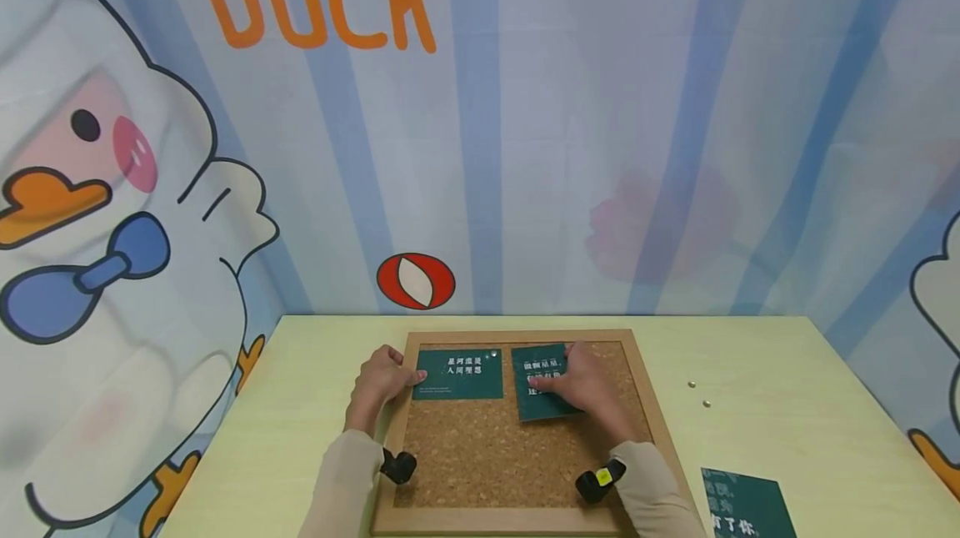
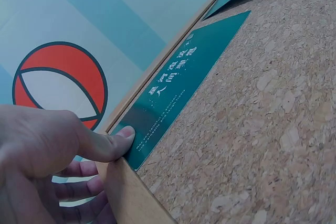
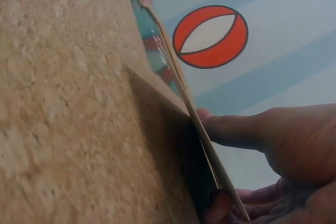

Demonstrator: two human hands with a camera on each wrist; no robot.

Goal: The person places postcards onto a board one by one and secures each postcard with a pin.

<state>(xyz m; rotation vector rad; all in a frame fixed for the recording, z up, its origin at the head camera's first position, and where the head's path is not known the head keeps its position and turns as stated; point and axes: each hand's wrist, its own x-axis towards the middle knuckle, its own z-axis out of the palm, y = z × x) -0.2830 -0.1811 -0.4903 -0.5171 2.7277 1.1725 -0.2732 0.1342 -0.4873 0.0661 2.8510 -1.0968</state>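
Note:
A wood-framed cork board (image 1: 480, 459) lies on the table. At its upper left, a dark green card with white writing (image 1: 461, 388) lies on the cork, with a small shiny pin (image 1: 493, 353) at its top right corner. My left hand (image 1: 381, 379) grips the board's left edge; in the left wrist view its thumb (image 2: 122, 139) presses the card's end, with the fingers beyond the frame. My right hand (image 1: 588, 388) pinches a second green card (image 1: 534, 409), slightly tilted beside the first. The right wrist view shows this card edge-on, raised off the cork (image 3: 63, 108).
Two small metallic pins (image 1: 699, 394) lie on the pale table (image 1: 795, 413) right of the board. Nearer the front right is another green card (image 1: 750, 505), cut off by the picture's edge. A printed curtain (image 1: 562, 121) hangs behind the table.

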